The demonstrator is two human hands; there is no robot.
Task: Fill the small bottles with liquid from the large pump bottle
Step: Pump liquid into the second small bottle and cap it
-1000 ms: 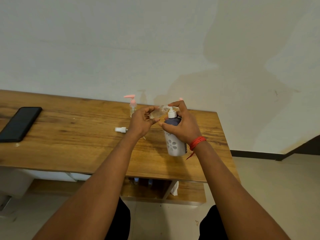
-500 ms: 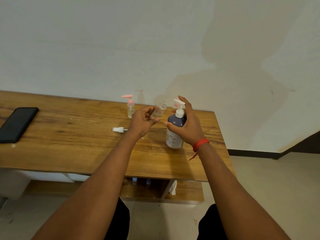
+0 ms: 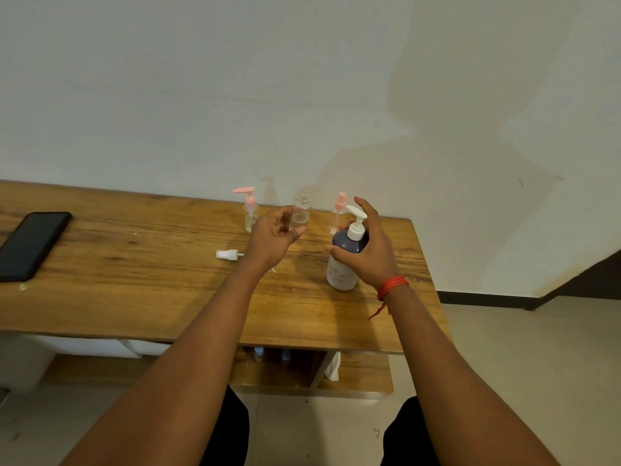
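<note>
Near the far edge of the wooden table (image 3: 134, 280), an uncapped small bottle (image 3: 300, 215) is clasped upright in the left hand (image 3: 274, 237), mouth up for filling; the large pump bottle (image 3: 341, 275) is gripped at its shoulder by the right hand (image 3: 374, 255), seemingly steadied for pumping

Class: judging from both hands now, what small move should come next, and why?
Probably the left hand should bring the mouth of the uncapped small bottle under the spout of the pump bottle: the two are apart, while the right hand holds that bottle, forefinger raised above its pump head.
</note>
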